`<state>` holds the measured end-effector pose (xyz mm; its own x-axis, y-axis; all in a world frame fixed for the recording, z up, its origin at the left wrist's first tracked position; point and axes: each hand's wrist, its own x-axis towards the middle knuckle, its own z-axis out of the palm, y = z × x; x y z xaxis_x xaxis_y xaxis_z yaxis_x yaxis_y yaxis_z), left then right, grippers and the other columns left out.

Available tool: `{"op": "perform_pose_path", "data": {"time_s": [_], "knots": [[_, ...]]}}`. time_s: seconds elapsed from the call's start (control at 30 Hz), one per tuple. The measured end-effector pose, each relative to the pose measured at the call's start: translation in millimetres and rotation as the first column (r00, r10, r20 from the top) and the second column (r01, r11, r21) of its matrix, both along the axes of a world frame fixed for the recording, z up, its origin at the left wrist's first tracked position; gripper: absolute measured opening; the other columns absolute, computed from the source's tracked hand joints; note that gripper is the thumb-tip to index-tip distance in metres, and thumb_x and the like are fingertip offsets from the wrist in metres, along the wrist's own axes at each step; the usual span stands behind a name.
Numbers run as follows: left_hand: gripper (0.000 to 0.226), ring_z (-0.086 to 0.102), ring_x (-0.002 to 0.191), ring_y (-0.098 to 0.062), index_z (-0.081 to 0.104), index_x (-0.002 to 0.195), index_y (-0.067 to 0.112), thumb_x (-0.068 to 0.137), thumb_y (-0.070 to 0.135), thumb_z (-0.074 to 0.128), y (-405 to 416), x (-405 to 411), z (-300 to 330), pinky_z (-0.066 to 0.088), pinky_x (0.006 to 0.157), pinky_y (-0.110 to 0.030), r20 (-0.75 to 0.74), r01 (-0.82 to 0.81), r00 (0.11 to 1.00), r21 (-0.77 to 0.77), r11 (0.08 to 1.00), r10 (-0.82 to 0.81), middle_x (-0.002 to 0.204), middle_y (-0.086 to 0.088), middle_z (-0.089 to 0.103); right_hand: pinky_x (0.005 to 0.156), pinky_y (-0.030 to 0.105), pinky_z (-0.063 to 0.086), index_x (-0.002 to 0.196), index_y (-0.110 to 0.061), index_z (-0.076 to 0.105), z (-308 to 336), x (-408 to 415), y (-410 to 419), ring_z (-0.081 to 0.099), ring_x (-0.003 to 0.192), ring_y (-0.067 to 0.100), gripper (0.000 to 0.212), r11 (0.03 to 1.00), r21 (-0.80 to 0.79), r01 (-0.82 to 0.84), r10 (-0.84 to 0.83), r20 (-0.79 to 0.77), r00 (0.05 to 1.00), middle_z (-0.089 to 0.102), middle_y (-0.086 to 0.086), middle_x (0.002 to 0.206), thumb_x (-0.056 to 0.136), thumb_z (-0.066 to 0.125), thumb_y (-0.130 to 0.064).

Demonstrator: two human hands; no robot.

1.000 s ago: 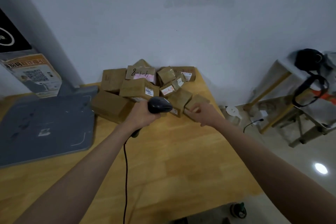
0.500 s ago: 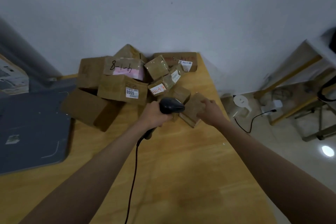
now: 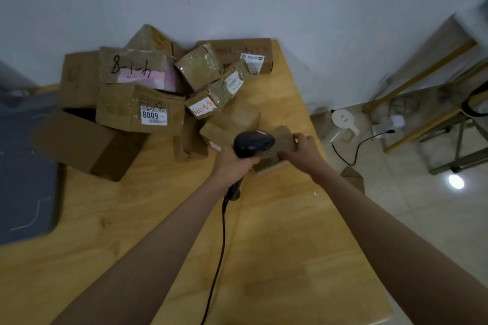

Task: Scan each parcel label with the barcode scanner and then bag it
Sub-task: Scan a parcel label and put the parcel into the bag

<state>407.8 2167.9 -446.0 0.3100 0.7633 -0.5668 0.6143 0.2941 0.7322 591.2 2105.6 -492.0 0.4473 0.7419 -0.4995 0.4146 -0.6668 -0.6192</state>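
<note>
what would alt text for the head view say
The left hand grips a black barcode scanner over a small cardboard parcel that the right hand holds, beside a heap of parcels on a wooden table.

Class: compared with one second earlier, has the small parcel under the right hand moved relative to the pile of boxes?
Yes. The small parcel has been drawn out of the pile toward the person, gripped by the right hand.
</note>
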Motion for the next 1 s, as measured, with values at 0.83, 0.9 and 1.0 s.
{"op": "perform_pose_path", "data": {"time_s": [0.83,0.9,1.0], "knots": [[0.015,0.059,0.066,-0.018,0.069,0.086,0.007,0.083,0.019,0.076,-88.0,-169.4,-1.5,0.045,0.063,-0.033,-0.038,-0.123,0.991,0.049,0.991,0.125,0.071,-0.009,0.066,0.094,0.035,0.056,0.114,-0.027,0.048,-19.9,-156.7,-129.8,0.053,0.12,0.013,0.042,0.899,0.379,0.218,-0.083,-0.34,0.937,0.049,0.003,0.128,0.087,0.072,-0.006],[0.02,0.055,0.062,-0.017,0.068,0.082,0.001,0.082,0.019,0.076,-93.2,-177.1,-3.6,0.042,0.062,-0.031,-0.073,-0.131,0.988,0.041,0.991,0.134,0.067,-0.01,0.062,0.09,0.016,0.051,0.111,-0.02,0.049,-21.7,-167.8,-131.8,0.051,0.116,0.0,0.037,0.886,0.416,0.203,-0.079,-0.296,0.952,0.047,0.007,0.124,0.087,0.072,-0.004],[0.025,0.057,0.064,-0.019,0.068,0.083,-0.001,0.081,0.022,0.077,-97.8,-189.3,-8.1,0.042,0.061,-0.032,-0.107,-0.155,0.982,0.012,0.988,0.155,0.072,-0.021,0.067,0.086,0.006,0.045,0.11,-0.015,0.05,-26.9,-177.9,-135.6,0.051,0.113,0.004,0.035,0.89,0.436,0.13,-0.025,-0.239,0.971,0.045,0.006,0.12,0.087,0.074,-0.006]]}}
